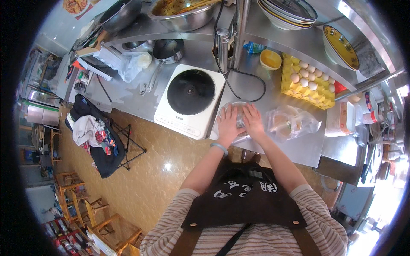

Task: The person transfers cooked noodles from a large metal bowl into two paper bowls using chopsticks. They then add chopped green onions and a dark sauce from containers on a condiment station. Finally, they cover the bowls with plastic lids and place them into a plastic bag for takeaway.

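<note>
Both my hands bear on a round clear plastic container near the front edge of the steel counter. My left hand covers its left side, fingers pointing away and thumb across the near part. Over the right side lies my right hand, its fingertips at the far rim. What is inside the container is mostly hidden by the hands and the shiny plastic. Just right of it, a clear plastic bag encloses a round container of food. A white induction cooker stands close on the left.
A yellow egg tray with several eggs and a yellow bowl stand behind. A black cable loops over the counter. Stacked plastic containers are at right, a saucepan at back left. Overhead, a shelf carries bowls.
</note>
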`<state>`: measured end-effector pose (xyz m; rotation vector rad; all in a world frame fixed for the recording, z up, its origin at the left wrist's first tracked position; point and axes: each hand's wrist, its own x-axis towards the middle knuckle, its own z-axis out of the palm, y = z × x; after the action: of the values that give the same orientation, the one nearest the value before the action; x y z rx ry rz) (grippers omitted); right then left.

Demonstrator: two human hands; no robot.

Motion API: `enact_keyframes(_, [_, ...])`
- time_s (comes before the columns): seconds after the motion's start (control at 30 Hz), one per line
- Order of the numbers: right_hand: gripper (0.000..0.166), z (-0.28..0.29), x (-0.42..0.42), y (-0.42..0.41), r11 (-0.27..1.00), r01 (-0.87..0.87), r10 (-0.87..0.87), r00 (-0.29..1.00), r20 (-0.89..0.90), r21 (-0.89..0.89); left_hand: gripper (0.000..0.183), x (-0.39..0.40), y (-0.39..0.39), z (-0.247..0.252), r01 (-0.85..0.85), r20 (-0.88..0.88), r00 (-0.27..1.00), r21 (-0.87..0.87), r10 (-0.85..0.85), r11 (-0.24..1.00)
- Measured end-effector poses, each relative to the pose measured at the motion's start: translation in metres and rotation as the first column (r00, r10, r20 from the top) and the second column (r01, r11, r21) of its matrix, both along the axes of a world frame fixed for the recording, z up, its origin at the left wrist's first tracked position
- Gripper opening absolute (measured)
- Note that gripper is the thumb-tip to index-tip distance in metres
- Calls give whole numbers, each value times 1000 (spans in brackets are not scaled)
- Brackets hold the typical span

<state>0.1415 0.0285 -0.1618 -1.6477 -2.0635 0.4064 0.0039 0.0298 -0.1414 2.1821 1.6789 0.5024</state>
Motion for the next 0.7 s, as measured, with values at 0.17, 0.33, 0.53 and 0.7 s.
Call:
enact_keyframes(0.17, [41, 1, -3, -1, 999, 30, -28, 996, 85, -24, 76, 2, -1, 2, 22, -39, 999, 27, -21, 999])
enact_keyframes(0.33, [41, 3, -4, -1, 998, 39, -35, 995, 98, -43, 71, 3, -2, -2, 35, -73, 997, 37, -33, 999])
enact_keyframes(0.53, [41, 23, 5, -11, 972, 213, -191, 961, -199, 95, 64, -22, 13, -2, -63, 396, 918, 152, -2, 986])
enact_keyframes(0.7, [27, 26, 20, -31, 857, 219, -432, 799, -419, -466, 35, -62, 29, -40, -148, 514, 762, -454, 394, 879])
